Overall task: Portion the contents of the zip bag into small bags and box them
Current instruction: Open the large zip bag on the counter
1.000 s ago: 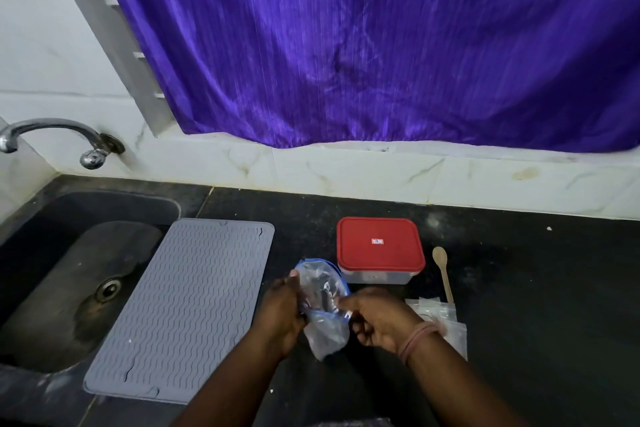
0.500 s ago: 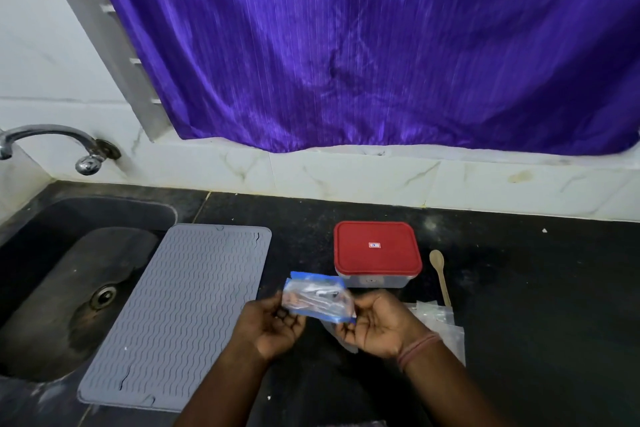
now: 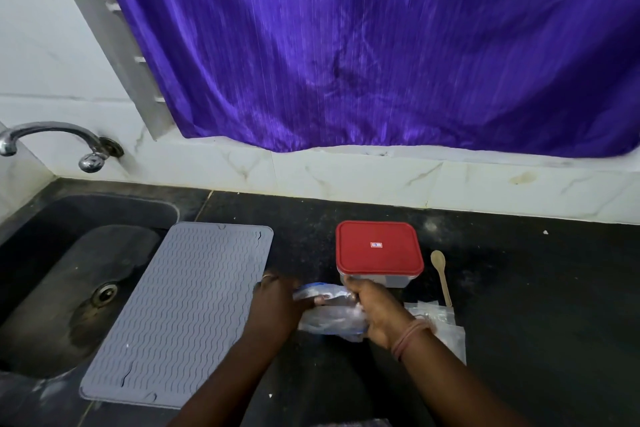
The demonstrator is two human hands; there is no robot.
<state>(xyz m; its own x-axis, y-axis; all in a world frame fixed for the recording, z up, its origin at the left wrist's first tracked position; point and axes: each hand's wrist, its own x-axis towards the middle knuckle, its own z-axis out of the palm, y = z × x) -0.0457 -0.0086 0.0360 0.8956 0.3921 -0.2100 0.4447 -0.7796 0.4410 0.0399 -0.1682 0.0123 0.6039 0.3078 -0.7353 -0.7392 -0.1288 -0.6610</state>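
**Two hands on the zip bag, nothing portioned yet**

Head view: the left hand and the right hand each pinch one end of the zip bag, low over the black counter, just before the red-lidded box. Small bags lie right of it, near a wooden spoon. If the seal opens suddenly while the bag is tilted, the contents may spill on the counter, I think.

A small white and red label sits at the middle of the box's red lid, its print too small to read.
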